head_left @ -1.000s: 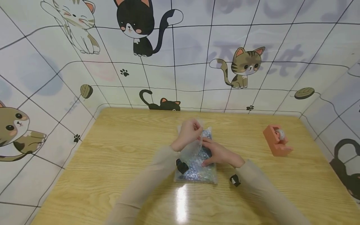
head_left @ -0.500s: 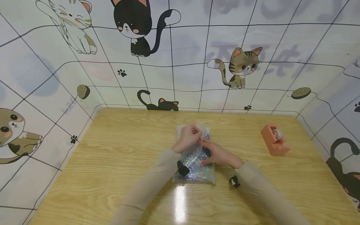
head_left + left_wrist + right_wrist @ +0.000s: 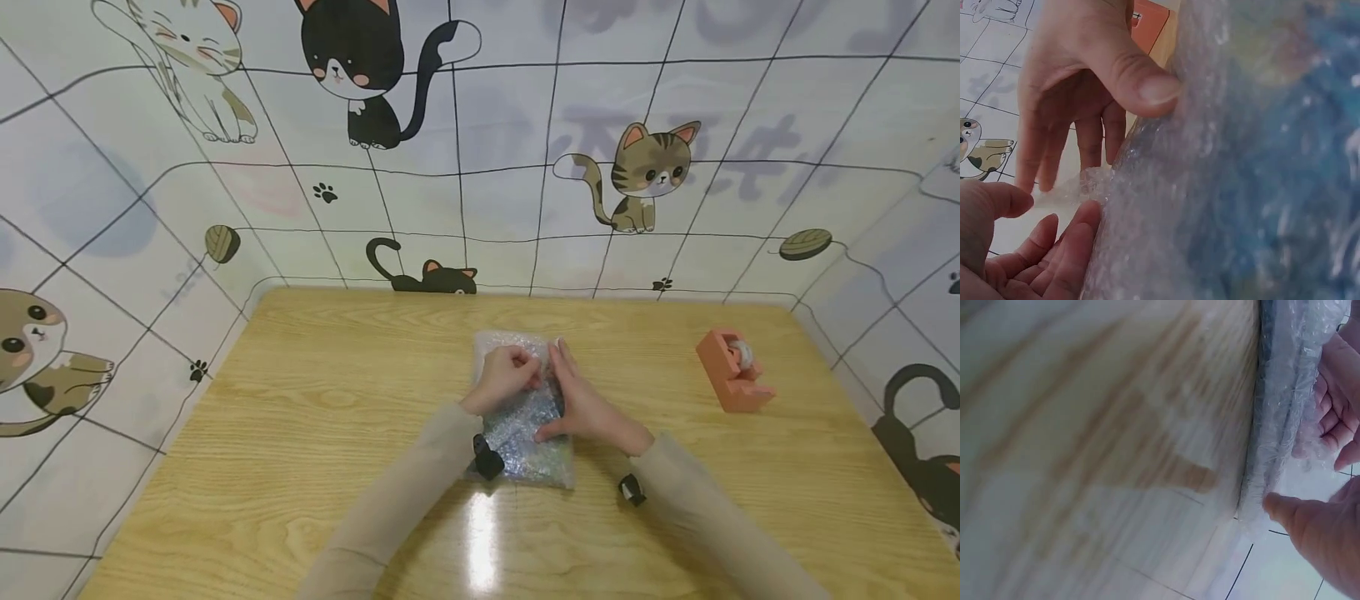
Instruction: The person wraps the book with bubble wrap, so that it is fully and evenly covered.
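The bubble-wrapped package [image 3: 527,458] lies on the table [image 3: 337,375]; your right hand [image 3: 588,408], fingers extended, rests along its right edge. Your left hand [image 3: 506,377] is by clear film [image 3: 1072,191]; whether it pinches that, I cannot tell.

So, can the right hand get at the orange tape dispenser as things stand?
Probably yes: no object shows on the table between the right hand and the orange tape dispenser. That hand touches the bubble-wrapped package, so it would likely have to leave that first.
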{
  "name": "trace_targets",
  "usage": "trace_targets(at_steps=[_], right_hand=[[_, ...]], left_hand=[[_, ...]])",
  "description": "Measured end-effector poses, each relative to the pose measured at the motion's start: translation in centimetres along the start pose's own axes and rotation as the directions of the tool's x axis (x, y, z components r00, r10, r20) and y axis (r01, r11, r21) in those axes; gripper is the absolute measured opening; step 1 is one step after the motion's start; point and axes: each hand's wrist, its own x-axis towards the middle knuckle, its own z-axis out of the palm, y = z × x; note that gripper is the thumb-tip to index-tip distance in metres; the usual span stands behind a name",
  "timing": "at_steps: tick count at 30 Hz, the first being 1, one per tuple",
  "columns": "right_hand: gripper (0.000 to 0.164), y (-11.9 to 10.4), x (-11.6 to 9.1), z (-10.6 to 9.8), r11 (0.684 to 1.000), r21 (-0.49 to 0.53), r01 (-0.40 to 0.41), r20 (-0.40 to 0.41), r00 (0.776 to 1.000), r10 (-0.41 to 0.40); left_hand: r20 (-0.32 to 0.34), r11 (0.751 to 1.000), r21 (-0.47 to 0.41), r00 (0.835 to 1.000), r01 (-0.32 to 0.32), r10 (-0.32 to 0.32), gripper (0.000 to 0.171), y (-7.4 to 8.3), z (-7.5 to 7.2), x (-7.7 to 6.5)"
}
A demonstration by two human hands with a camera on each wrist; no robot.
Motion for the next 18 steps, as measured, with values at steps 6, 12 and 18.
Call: trace_targets(at_steps=[6,12,18], right_hand=[[0.139,-0.2,-0.3,-0.1,0.998,-0.054,-0.017,-0.043,0.999,0.015],[0.121,0.0,-0.7,-0.2,0.978,-0.203,-0.044,-0.03,0.999,0.039],[0.117,-0.1,-0.6,-0.5,0.971,-0.229,-0.076,0.043,0.995,0.088]], left_hand=[[0.025,0.995,-0.078,0.998,0.058,-0.056,0.023,0.3,0.0,-0.1],[0.022,0.993,-0.093,0.997,0.077,-0.075,0.026,0.1,0.0,0.0],[0.084,0.982,-0.161,0.993,0.098,-0.085,0.026,1.1,-0.8,-1.0]])
